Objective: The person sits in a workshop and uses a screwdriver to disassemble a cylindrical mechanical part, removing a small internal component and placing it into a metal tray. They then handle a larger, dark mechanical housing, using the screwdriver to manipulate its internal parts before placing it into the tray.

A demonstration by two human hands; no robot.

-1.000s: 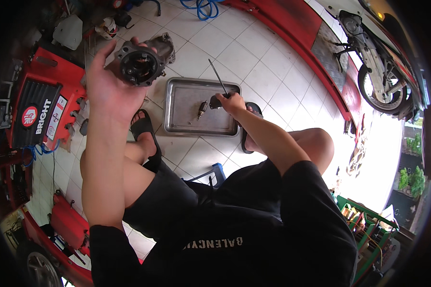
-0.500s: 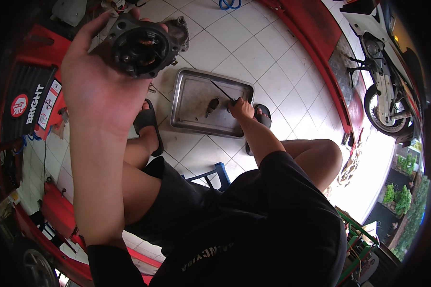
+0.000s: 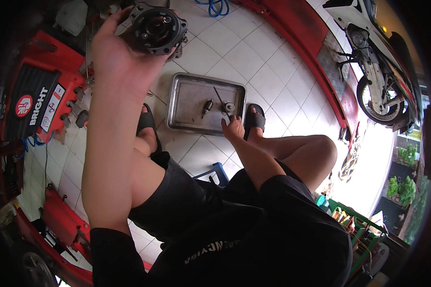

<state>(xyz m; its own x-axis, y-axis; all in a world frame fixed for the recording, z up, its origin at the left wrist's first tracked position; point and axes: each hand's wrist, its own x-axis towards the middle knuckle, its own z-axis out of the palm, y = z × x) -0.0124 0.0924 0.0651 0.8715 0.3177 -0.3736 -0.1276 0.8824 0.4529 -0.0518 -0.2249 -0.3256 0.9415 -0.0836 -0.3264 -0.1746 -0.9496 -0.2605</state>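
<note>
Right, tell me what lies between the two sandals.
The head view shows the tray there, with small metal parts inside; the rod in the right hand slants over it.

Glare at right, dark curved rim.

The left hand [image 3: 124, 60] holds a dark open-faced housing [image 3: 159, 29], the right hand [image 3: 233, 128] a thin slanting rod [image 3: 220, 100]

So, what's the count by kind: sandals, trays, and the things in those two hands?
Black sandals: 2
Metal tray: 1
Dark housing, in the left hand: 1
Thin rod, in the right hand: 1
Total: 5
</note>
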